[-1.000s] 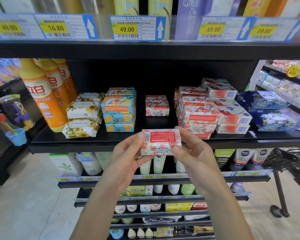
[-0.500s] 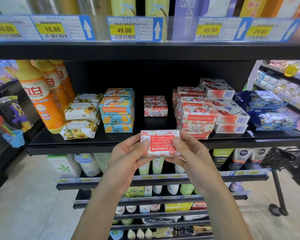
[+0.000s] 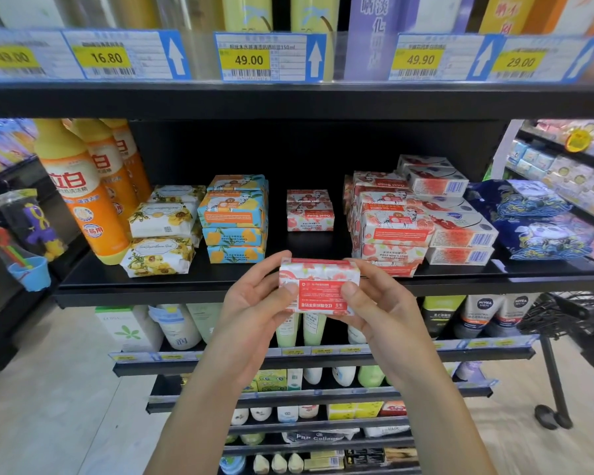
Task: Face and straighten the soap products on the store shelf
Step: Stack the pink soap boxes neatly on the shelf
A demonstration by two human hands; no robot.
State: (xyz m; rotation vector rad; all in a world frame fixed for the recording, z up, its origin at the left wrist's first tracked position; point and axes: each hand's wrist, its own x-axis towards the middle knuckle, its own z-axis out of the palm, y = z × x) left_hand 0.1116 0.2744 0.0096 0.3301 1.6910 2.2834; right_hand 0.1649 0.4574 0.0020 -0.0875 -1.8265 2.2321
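Note:
A red-and-white pomegranate soap box (image 3: 319,286) is held in front of the black shelf's edge (image 3: 172,291), its label upside down. My left hand (image 3: 254,303) grips its left end and my right hand (image 3: 378,303) grips its right end, thumbs on the front face. On the shelf behind stand two matching red soap boxes (image 3: 309,216) stacked in the middle, a leaning red stack (image 3: 388,228) to the right, white-and-red barcode boxes (image 3: 460,234), orange-and-blue soap boxes (image 3: 234,217) and yellow floral soaps (image 3: 162,234).
Orange detergent bottles (image 3: 79,197) stand at the shelf's left end and blue patterned packs (image 3: 539,221) at its right. Price tags (image 3: 261,58) line the shelf above. Lower shelves hold tubes and bottles (image 3: 299,330). A black wire cart (image 3: 576,323) stands at the right.
Both hands have turned the soap box over: its label, upright a second ago, now reads upside down. The box sits slightly lower in the hands.

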